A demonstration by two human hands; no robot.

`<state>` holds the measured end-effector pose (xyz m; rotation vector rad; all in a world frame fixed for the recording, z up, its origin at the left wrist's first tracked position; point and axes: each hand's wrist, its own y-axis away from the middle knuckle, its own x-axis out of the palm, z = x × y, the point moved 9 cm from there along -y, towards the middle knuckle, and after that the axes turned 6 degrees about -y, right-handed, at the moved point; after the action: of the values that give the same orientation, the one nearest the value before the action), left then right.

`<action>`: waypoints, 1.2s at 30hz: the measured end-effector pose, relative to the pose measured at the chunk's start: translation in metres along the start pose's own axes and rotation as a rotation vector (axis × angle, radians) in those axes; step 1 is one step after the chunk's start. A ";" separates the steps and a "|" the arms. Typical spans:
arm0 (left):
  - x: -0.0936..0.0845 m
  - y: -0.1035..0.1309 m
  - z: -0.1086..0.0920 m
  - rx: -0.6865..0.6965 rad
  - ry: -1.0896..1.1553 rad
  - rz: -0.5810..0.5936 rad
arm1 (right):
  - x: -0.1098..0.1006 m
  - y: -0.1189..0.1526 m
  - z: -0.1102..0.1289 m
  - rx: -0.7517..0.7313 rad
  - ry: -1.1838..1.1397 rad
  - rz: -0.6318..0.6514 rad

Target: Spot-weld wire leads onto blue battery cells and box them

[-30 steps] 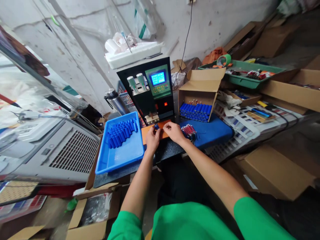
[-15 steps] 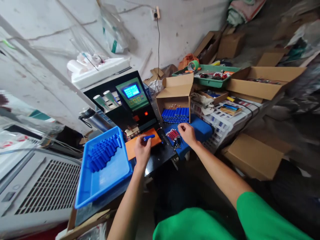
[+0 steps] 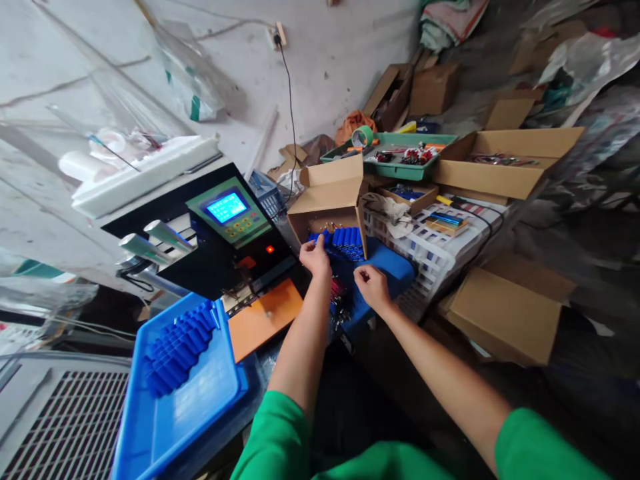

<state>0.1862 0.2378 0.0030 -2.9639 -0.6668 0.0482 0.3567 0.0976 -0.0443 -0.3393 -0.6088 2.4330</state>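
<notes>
Nearest, blue tubes are grouped in a blue tray (image 3: 200,410). The right hand (image 3: 373,287) is held near a blue pad (image 3: 397,263), fingers curled together. The left hand (image 3: 315,257) is placed at blue cylinders (image 3: 347,240) stacked in an open cardboard box (image 3: 330,197); whether its fingers are clamped cannot be told.

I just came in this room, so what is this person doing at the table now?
The person's left hand is at the open cardboard box, by the blue cylinders inside; whether it grips one is unclear. The right hand, fingers curled, is beside the red wires; its contents are hidden. The machine has its screen lit, with an orange plate in front. More blue cylinders are in the blue tray.
</notes>
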 end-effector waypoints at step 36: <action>-0.204 0.132 -0.043 0.653 -0.520 0.428 | -0.002 -0.007 0.000 0.060 0.103 0.101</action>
<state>0.0606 0.0276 0.0330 -2.3794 -0.0066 0.8991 0.3620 0.1016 -0.0408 -0.4773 -0.4841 2.5059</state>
